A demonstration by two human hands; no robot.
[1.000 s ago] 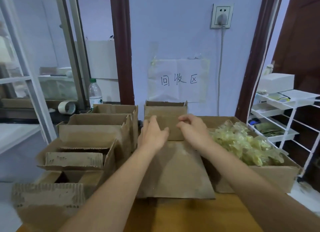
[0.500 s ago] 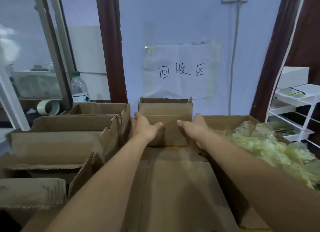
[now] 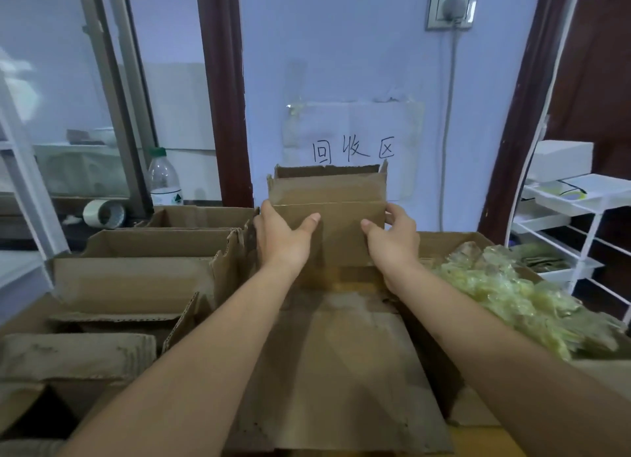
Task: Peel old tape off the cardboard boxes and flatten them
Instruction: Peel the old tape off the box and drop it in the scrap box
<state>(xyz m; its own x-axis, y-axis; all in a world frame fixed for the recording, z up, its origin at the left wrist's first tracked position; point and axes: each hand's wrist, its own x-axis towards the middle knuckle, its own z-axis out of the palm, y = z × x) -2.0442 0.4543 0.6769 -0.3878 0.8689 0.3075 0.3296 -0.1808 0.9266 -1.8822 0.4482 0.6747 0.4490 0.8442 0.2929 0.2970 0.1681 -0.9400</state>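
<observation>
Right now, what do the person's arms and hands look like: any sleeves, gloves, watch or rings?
Both forearms are bare up to the frame edge; no sleeve shows. The left hand and right hand wear no gloves. No watch, band or ring shows on wrists or visible fingers. Nails look short and unpainted.

The flattened brown cardboard sheet (image 3: 341, 364) in the middle lies low, so above it there is free room to pass. On the left, open brown cardboard boxes (image 3: 143, 269) stand close together as a wall. On the right, a brown cardboard box heaped with crumpled yellowish tape (image 3: 512, 296) blocks that side. Behind, the small upright brown cardboard box (image 3: 338, 197) stands just before the pale blue wall (image 3: 341, 47).
</observation>
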